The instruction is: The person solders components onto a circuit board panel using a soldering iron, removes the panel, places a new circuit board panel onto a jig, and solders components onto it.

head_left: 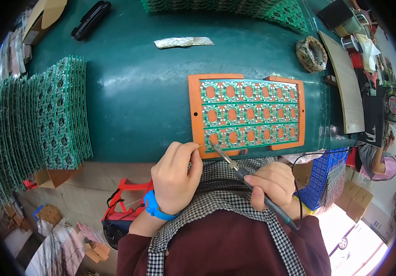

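Note:
A green circuit board panel with rows of oval cut-outs lies in an orange frame on the green table. My right hand grips a soldering iron like a pen, its tip touching the panel's near-left corner. My left hand, with a blue wristband, pinches a thin solder wire whose end meets the iron's tip.
A long fanned stack of green circuit boards fills the left of the table. More boards lie at the far edge. A tip-cleaning pad, a foil strip, a black case and a blue crate are around. Another person sits at the right.

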Motion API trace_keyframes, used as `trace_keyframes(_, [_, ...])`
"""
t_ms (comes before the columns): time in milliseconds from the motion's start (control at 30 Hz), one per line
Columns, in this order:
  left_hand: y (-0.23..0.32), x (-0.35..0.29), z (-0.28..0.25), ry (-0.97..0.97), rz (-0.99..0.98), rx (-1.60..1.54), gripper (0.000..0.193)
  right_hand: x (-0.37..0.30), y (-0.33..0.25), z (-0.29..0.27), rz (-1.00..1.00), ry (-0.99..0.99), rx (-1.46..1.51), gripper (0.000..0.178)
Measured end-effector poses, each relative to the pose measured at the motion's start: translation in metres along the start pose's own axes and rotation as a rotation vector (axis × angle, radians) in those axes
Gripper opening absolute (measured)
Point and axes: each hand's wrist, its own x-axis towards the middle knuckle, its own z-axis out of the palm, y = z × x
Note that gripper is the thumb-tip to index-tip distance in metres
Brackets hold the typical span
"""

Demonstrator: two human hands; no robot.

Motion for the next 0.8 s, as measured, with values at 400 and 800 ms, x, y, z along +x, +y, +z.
trace_keyframes(400, [0.001,-0.001,0.002,-0.008,0.014,-0.022,0.016,0.002,0.000,0.003,-0.042,-0.046,-0.037,0.018])
trace_keyframes(800, [-0.003,0.024,0.004,0.101,0.018,0.034,0.014,0.018,0.011,0.003,0.059,0.033,-0.035,0.016])
